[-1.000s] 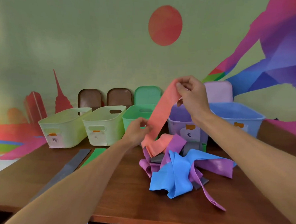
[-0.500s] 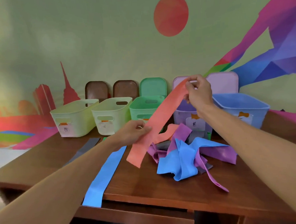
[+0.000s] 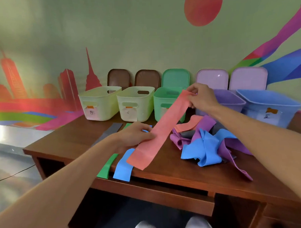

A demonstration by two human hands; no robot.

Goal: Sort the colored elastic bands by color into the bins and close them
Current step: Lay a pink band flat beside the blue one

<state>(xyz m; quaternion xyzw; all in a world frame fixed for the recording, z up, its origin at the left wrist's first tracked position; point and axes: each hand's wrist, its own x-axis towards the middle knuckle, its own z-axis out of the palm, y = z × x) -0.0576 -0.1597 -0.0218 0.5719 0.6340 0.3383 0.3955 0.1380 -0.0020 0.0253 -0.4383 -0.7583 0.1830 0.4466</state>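
Coral band (image 3: 162, 130) stretched slanting above the table (image 3: 184, 171), between my hands | right hand (image 3: 202, 97) pinched its top end before the green bin (image 3: 166, 104) | left hand (image 3: 135, 133) gripped its middle, fingers closed | lower end lay over a blue band (image 3: 123, 167) | tangled pile (image 3: 205, 142) just right

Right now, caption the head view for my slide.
Both hands, left hand and right hand, stretch a salmon band above the wooden desk.
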